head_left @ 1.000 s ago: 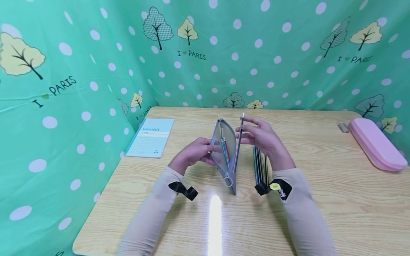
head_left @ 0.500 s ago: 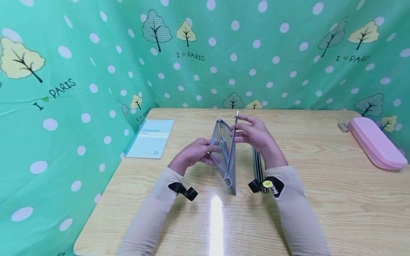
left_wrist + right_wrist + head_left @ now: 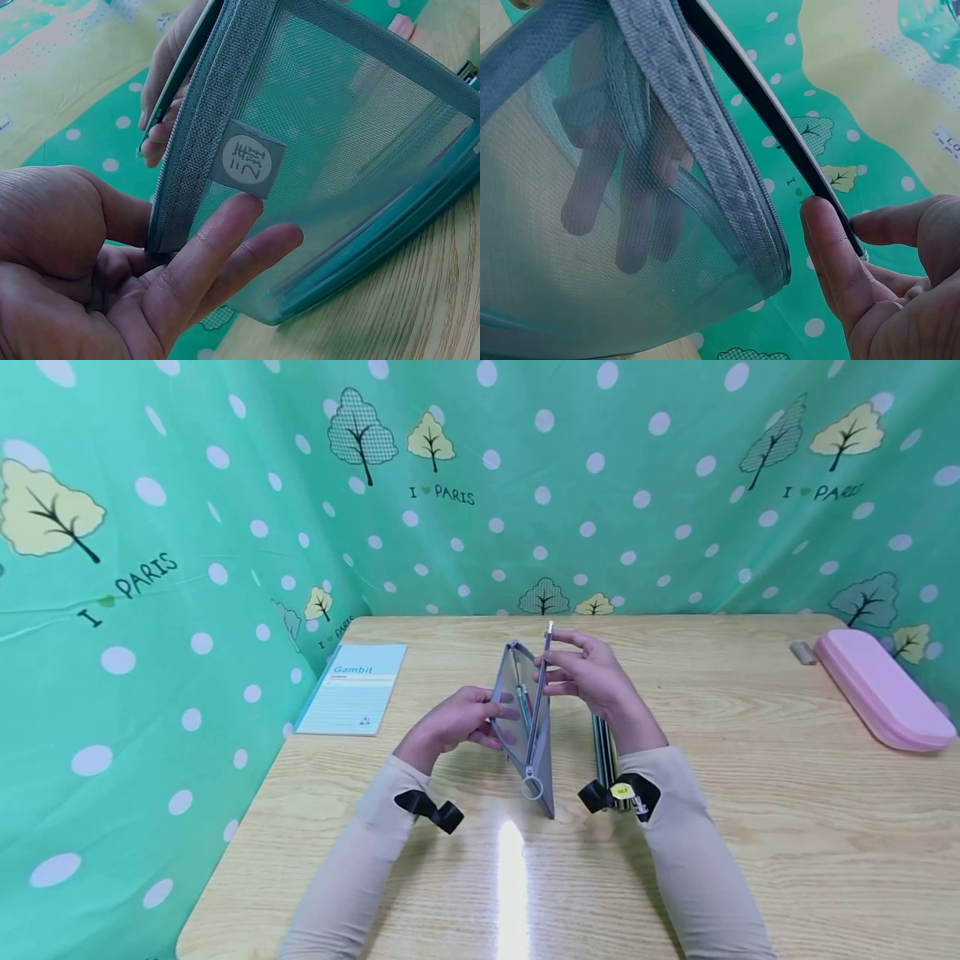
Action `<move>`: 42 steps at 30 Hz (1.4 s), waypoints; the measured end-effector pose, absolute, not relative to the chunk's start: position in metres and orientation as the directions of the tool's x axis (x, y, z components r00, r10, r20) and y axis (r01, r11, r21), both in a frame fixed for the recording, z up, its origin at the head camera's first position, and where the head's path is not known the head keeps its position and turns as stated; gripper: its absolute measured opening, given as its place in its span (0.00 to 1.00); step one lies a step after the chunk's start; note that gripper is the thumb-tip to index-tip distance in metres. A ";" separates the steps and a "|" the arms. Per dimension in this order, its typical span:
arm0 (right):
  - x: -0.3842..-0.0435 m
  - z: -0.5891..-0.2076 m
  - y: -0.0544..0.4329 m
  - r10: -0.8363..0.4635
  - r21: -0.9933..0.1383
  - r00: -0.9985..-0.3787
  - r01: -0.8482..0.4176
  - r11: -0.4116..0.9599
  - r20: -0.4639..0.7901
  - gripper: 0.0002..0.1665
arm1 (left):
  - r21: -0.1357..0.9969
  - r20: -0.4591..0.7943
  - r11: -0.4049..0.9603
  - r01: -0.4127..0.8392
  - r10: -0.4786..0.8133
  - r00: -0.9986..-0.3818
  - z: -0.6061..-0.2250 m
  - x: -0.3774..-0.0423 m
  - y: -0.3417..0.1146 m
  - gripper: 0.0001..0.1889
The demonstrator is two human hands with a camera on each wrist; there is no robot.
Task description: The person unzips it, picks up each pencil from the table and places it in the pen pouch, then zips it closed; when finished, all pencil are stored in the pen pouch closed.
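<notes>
A grey mesh zip pencil pouch [image 3: 546,781] stands on edge with its mouth open. My left hand [image 3: 453,724] holds its left side near the top, the thumb at the zip edge and two fingers along the mesh [image 3: 352,112]. Inside lean a few pencils [image 3: 523,703]. A dark pencil with pale stripes [image 3: 802,154] is pinched in my right hand [image 3: 592,675] near its white-tipped upper end. It slants down across the pouch's mouth towards the zip ring [image 3: 532,788]; its lower tip is hidden. Several more pencils [image 3: 602,752] lie under my right wrist.
A light blue notebook [image 3: 352,689] lies at the back left of the wooden table [image 3: 720,693]. At the right are a pink pencil case [image 3: 877,685] and a small grey eraser [image 3: 802,652]. A green patterned curtain [image 3: 637,527] hangs behind and to the left.
My right hand has moved left with the pencil, bringing it from beside the pouch to over its mouth. My left hand has stayed nearly still on the pouch.
</notes>
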State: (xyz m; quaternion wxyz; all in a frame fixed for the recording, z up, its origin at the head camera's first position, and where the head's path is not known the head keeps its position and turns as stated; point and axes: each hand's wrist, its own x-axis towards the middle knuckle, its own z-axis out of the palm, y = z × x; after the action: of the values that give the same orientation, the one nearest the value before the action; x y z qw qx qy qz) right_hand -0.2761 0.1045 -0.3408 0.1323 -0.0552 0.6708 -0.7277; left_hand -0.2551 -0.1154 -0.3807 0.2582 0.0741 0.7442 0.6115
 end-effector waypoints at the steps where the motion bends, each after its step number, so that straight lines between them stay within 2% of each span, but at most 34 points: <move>1: -0.276 -0.341 0.104 -0.264 -0.991 -0.960 0.116 -0.059 -0.097 0.34 | 0.949 -0.293 0.241 -0.205 0.426 -0.856 -0.381 -0.255 -0.116 0.23; 10: -0.275 -0.341 0.103 -0.232 -0.996 -0.969 0.090 -0.025 -0.082 0.34 | 0.950 -0.287 0.240 -0.198 0.430 -0.856 -0.381 -0.255 -0.115 0.23; 20: -0.272 -0.341 0.097 -0.200 -0.993 -0.977 0.055 0.105 -0.076 0.33 | 0.951 -0.284 0.237 -0.197 0.425 -0.860 -0.378 -0.254 -0.116 0.23; 35: -0.265 -0.339 0.095 -0.221 -0.970 -0.975 -0.051 0.239 -0.004 0.33 | 0.953 -0.281 0.229 -0.197 0.433 -0.856 -0.379 -0.252 -0.116 0.23; 42: -0.260 -0.336 0.092 -0.180 -0.944 -0.983 -0.092 0.318 0.035 0.32 | 0.955 -0.279 0.223 -0.198 0.437 -0.855 -0.379 -0.252 -0.116 0.23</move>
State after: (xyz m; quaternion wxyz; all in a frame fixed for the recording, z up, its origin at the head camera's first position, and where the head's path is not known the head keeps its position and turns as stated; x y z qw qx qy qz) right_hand -0.2599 0.0918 -0.3359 0.0384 -0.0839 0.8109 -0.5779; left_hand -0.2525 -0.1162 -0.3790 0.2567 0.0809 0.7385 0.6182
